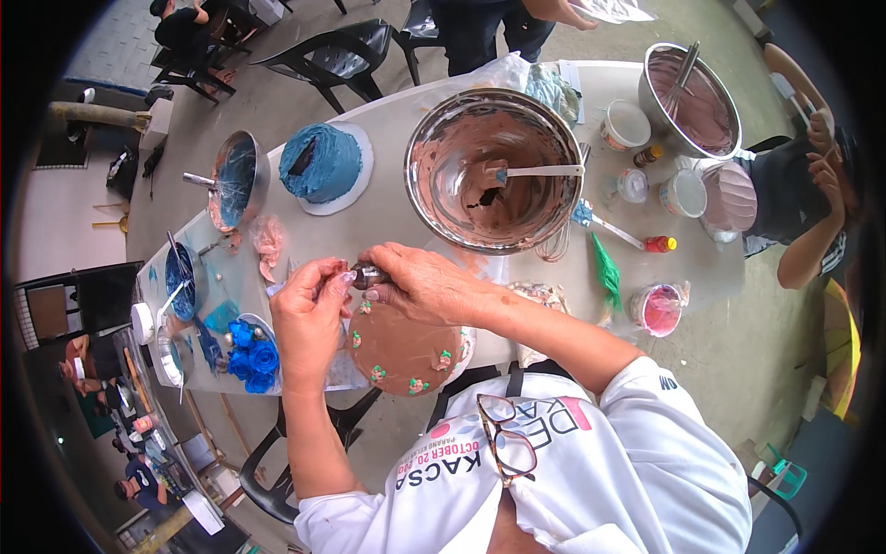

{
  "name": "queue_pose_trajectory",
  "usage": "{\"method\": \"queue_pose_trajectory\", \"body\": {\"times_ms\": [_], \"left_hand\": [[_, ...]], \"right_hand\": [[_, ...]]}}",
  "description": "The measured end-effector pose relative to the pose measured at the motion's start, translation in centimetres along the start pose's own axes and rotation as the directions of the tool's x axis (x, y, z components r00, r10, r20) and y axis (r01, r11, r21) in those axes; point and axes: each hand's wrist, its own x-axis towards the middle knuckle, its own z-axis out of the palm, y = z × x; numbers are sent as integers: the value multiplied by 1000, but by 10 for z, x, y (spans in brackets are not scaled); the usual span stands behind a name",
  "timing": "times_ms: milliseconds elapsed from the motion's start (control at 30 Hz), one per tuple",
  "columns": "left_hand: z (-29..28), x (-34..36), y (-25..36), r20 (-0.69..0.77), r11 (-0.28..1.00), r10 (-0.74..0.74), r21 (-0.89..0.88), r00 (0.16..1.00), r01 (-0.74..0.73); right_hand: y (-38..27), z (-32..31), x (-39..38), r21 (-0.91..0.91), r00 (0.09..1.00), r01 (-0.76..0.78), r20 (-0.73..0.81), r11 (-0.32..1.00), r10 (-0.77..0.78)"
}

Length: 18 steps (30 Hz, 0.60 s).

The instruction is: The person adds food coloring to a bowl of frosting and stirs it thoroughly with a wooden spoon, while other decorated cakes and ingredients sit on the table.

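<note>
My left hand (317, 294) is closed in a pinch, its fingertips meeting those of my right hand; a pale, slightly see-through bit shows at them. In my right hand (415, 277) is a small dark, shiny piece (369, 274), held between thumb and fingers. Both hands are over the far left edge of a round brown frosted cake (399, 346). Small pink and green piped flowers dot the cake's rim, and my right hand and wrist hide its far side. Blue frosting roses (253, 355) sit together left of my left wrist.
Beyond my hands stands a large steel bowl (434, 222) of brown frosting with a spatula. A blue cake (321, 164) is at far left. A green piping bag (604, 272) and a pink tub (660, 309) lie right. Another person's arm (812, 245) is at the right edge.
</note>
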Motion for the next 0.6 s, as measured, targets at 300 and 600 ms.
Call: {"method": "queue_pose_trajectory", "body": {"times_ms": [300,600], "left_hand": [[-39,12,-62,142,964,228,-176,963,-202],[-46,45,-84,-18,920,185,-349,983,-179]], "right_hand": [[41,29,33,690,735,-655,677,308,46],[-16,2,37,407,830,-555,213,725,515]]}}
